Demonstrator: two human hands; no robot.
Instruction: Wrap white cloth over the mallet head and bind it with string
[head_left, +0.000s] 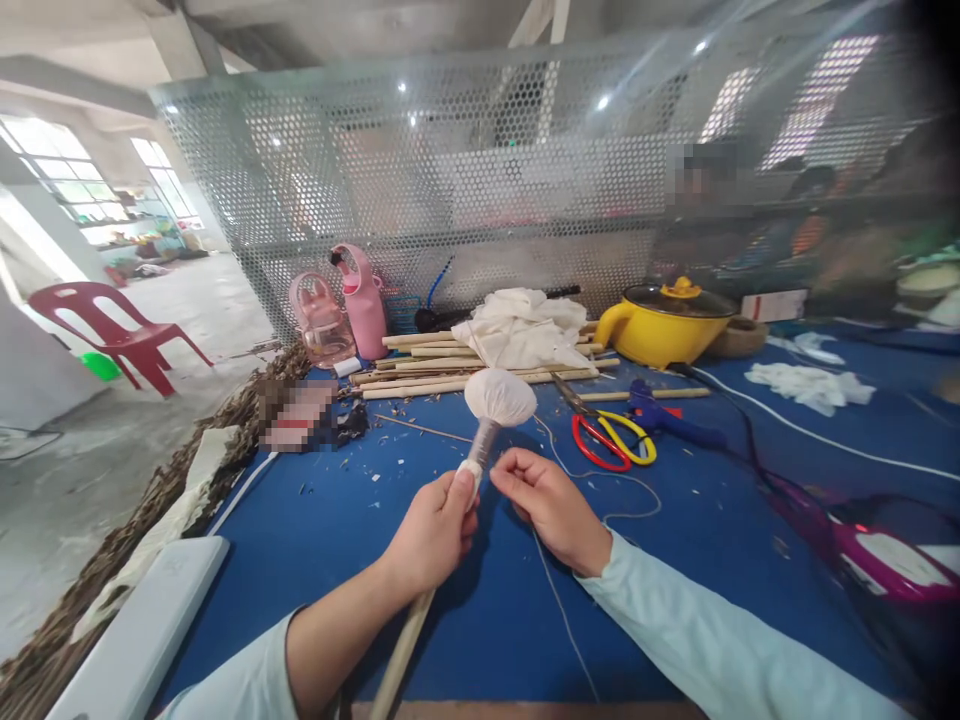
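Observation:
In the head view, my left hand is closed around the wooden handle of a cloth-headed mallet. Its round white head points up and away from me, and the bare stick slants down to the table's front edge. Grey thread is wound in tight turns around the neck, where the cloth is gathered. Just right of the neck, my right hand is pinched, seemingly on the thread, though the grip itself is partly hidden. Loose thread trails down the blue tabletop below this hand and also loops to the right.
Behind the mallet lie several wooden sticks and a pile of white cloth. Scissors, a blue glue gun and a yellow pot are at right, with cables. Pink bottles stand before a perforated metal screen.

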